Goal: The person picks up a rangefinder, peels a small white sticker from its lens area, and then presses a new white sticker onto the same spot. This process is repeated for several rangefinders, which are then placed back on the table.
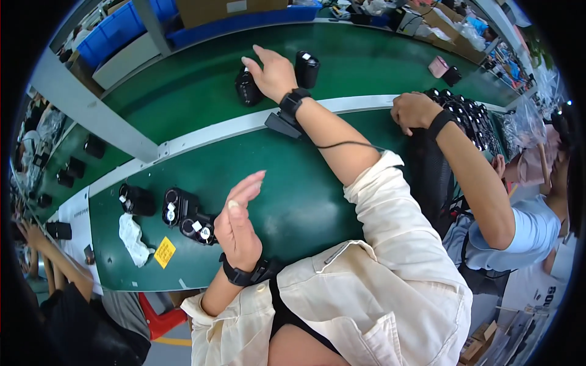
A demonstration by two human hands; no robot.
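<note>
My right hand [274, 74] reaches over the far green belt, thumb and fingers apart. It is right beside a black rounded device [248, 90]; whether they touch, I cannot tell. A second black device [307, 68], with a white label on top, stands just right of that hand. My left hand [239, 230] is raised over the near worktop, fingers stretched out with nothing visible in them. Two black devices with round, white-labelled ends, one [177, 206] behind the other [199, 229], sit just left of it. Farther left stands another black device [138, 200].
A crumpled white bag [133, 239] and a yellow note [164, 252] lie on the left worktop. A white rail [226, 126] separates worktop and belt; a post [97, 107] rises left. At right, a co-worker's hand [416, 112] is beside many black pieces [467, 119]. Blue bins [116, 36] stand behind.
</note>
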